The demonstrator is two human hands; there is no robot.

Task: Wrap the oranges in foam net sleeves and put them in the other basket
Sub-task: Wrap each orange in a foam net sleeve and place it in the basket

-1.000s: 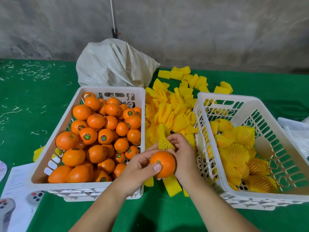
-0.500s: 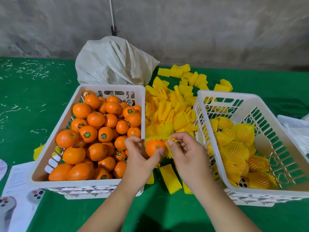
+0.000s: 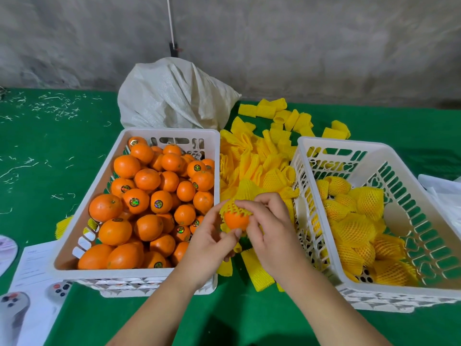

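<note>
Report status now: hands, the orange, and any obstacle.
Left hand and right hand both grip the orange. Foam net sleeve covers its top only. Path to right basket unobstructed.

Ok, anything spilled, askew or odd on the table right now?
Mostly tidy. A few foam sleeves lie loose on the cloth between the baskets, one strayed left of the orange basket, and pale scraps litter the far left.

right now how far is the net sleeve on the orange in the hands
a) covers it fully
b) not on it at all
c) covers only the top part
c: the yellow net sleeve caps only the top of the orange; its lower half shows bare between the left hand and right hand.
</note>
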